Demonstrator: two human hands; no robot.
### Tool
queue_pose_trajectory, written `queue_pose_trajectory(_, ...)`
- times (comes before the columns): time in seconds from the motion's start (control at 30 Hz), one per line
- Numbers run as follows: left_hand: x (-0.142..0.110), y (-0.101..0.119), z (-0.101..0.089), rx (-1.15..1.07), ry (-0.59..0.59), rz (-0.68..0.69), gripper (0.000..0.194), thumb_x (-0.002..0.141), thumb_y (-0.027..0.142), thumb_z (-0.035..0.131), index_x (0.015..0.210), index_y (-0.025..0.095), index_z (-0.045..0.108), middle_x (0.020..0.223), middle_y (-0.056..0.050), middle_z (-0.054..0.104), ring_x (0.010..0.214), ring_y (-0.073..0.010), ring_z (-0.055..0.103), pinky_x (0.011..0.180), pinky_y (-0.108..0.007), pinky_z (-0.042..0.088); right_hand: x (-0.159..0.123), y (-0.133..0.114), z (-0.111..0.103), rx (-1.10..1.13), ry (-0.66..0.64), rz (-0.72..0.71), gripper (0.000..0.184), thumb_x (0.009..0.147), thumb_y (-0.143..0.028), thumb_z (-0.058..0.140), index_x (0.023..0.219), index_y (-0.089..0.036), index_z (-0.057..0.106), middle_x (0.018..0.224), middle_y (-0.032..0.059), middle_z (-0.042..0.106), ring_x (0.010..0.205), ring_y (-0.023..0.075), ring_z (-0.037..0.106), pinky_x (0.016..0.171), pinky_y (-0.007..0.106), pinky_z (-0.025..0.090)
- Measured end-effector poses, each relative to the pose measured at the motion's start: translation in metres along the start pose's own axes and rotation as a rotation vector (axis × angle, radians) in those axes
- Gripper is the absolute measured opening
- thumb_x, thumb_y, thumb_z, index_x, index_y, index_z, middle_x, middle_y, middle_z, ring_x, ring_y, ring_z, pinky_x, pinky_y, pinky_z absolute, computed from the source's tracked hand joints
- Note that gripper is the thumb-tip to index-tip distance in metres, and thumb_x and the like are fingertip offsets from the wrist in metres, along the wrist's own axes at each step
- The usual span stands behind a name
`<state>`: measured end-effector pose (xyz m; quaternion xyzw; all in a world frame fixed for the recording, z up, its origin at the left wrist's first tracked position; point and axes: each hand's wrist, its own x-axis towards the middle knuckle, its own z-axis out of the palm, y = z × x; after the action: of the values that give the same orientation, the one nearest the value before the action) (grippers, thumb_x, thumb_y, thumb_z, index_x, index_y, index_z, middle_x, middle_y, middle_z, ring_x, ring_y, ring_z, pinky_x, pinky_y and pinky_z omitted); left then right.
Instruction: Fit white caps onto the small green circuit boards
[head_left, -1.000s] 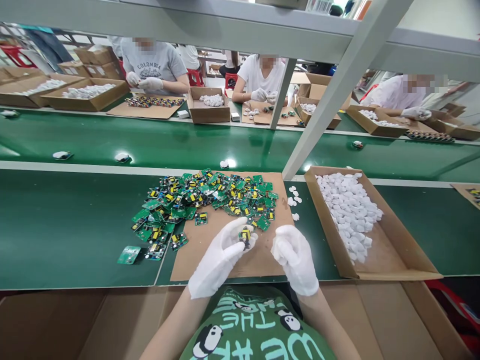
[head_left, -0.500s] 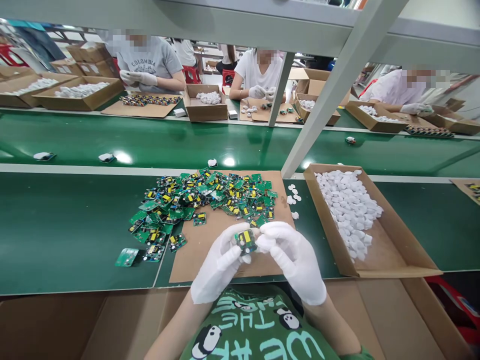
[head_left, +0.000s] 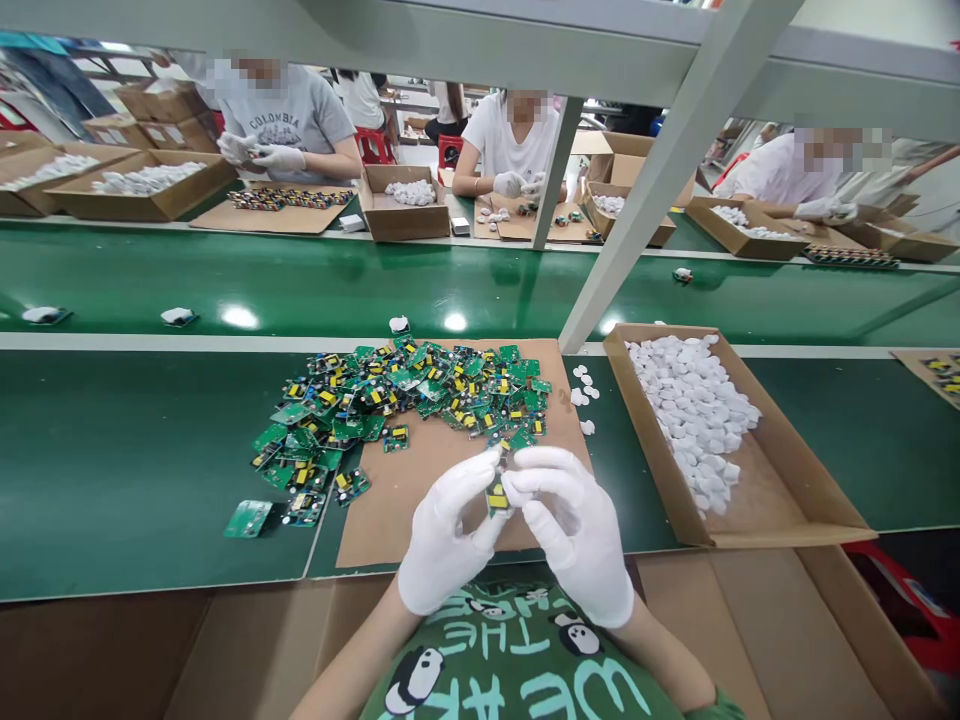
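My left hand (head_left: 448, 535), in a white glove, grips a small circuit board (head_left: 497, 498) by its edges between thumb and fingers. A yellow component faces up on that board. My right hand (head_left: 583, 530), also gloved, pinches a small white pad (head_left: 514, 489) against the board's right side; the fingertips partly cover it. Just beyond both hands spreads a pile of green circuit boards (head_left: 420, 385) with yellow parts, lying on a cardboard sheet (head_left: 375, 535) and the green bench.
To the right, a shallow cardboard box (head_left: 795, 500) holds many white pads (head_left: 690, 420). Several loose pads (head_left: 585, 385) lie beside it. A slanted metal post (head_left: 637, 190) rises behind the pile. Boards with pads rest on the green conveyor (head_left: 315, 285). Co-workers sit across it.
My right hand has moved left, bringing the white pad onto the circuit board. The board has turned in my left hand. Boards on the conveyor have shifted left.
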<state>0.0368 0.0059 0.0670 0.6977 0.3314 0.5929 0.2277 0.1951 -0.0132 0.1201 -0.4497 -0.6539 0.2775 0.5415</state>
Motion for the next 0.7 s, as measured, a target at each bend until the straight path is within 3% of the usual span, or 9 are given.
queue_pose_trajectory(0.07,0.0,-0.004,-0.002,0.104,0.004,0.146,0.059,0.074,-0.001,0.073,0.124,0.028,0.063,0.122,-0.009,0.073,0.114,-0.0246,0.07,0.097,-0.04,0.06,-0.003,0.005,0.004,0.035,-0.003,0.001,0.014,0.092,-0.023,0.066,0.105,-0.023,0.07,0.115,0.0081,0.067,0.108,0.0209,0.067,0.095,0.035,0.055)
queue_pose_trajectory(0.13,0.0,-0.005,-0.004,0.085,-0.035,0.111,0.045,0.074,0.002,0.075,0.11,0.029,0.069,0.11,-0.006,0.077,0.108,-0.0255,0.072,0.096,-0.044,0.059,-0.007,0.013,0.01,0.109,-0.013,0.028,0.021,0.09,-0.025,0.069,0.11,-0.024,0.067,0.112,0.0077,0.068,0.107,0.0213,0.067,0.094,0.035,0.057)
queue_pose_trajectory(0.23,0.0,-0.001,-0.01,-0.026,-0.053,-0.145,0.029,0.068,0.014,0.085,0.089,0.029,0.073,0.102,-0.006,0.077,0.113,-0.0311,0.068,0.105,-0.053,0.049,-0.012,0.021,0.011,0.147,-0.007,0.101,0.034,0.09,-0.024,0.069,0.122,-0.025,0.061,0.115,0.0071,0.071,0.106,0.0204,0.07,0.093,0.034,0.058)
queue_pose_trajectory(0.33,0.004,0.004,-0.021,-0.25,0.019,-0.424,0.05,0.069,0.045,0.086,0.112,0.027,0.071,0.12,-0.012,0.071,0.111,-0.0345,0.066,0.099,-0.05,0.051,-0.009,0.018,0.0,0.051,-0.088,0.064,0.056,0.087,-0.023,0.073,0.137,-0.026,0.048,0.122,0.0085,0.07,0.112,0.0231,0.069,0.1,0.039,0.056)
queue_pose_trajectory(0.37,0.007,0.006,-0.024,-0.358,-0.024,-0.526,0.059,0.074,0.056,0.078,0.123,0.025,0.067,0.122,-0.013,0.069,0.099,-0.0319,0.068,0.086,-0.044,0.056,-0.007,0.015,-0.005,-0.011,-0.148,0.014,0.058,0.086,-0.022,0.074,0.137,-0.026,0.047,0.123,0.0084,0.07,0.113,0.024,0.068,0.102,0.041,0.055)
queue_pose_trajectory(0.43,0.016,0.011,-0.028,-0.548,-0.264,-0.724,0.061,0.084,0.063,0.064,0.128,0.021,0.063,0.109,-0.013,0.071,0.069,-0.0216,0.067,0.057,-0.031,0.053,0.0,0.007,-0.013,-0.159,-0.287,-0.103,0.053,0.086,-0.019,0.073,0.133,-0.028,0.051,0.121,0.0072,0.071,0.111,0.0243,0.068,0.099,0.04,0.055)
queue_pose_trajectory(0.47,0.021,0.013,-0.028,-0.59,-0.402,-0.793,0.054,0.085,0.06,0.065,0.121,0.019,0.066,0.097,-0.01,0.072,0.058,-0.0168,0.063,0.048,-0.026,0.047,0.004,0.004,-0.015,-0.229,-0.342,-0.161,0.048,0.087,-0.018,0.071,0.131,-0.029,0.054,0.118,0.0068,0.071,0.108,0.0241,0.068,0.094,0.039,0.056)
queue_pose_trajectory(0.53,0.028,0.019,-0.027,-0.613,-0.536,-0.873,0.04,0.085,0.053,0.069,0.101,0.016,0.068,0.078,-0.004,0.067,0.045,-0.0101,0.055,0.041,-0.021,0.037,0.009,0.0,-0.016,-0.319,-0.399,-0.264,0.043,0.089,-0.017,0.067,0.129,-0.028,0.056,0.111,0.0071,0.072,0.101,0.024,0.068,0.087,0.038,0.056)
queue_pose_trajectory(0.7,0.027,0.026,-0.018,-0.817,-0.4,-0.92,0.04,0.089,0.054,0.062,0.084,0.015,0.065,0.069,-0.001,0.059,0.04,-0.0059,0.045,0.039,-0.02,0.034,0.016,0.005,-0.007,-0.226,-0.299,-0.411,0.034,0.094,-0.029,0.065,0.125,-0.026,0.054,0.103,0.0073,0.073,0.103,0.0259,0.068,0.088,0.042,0.056)
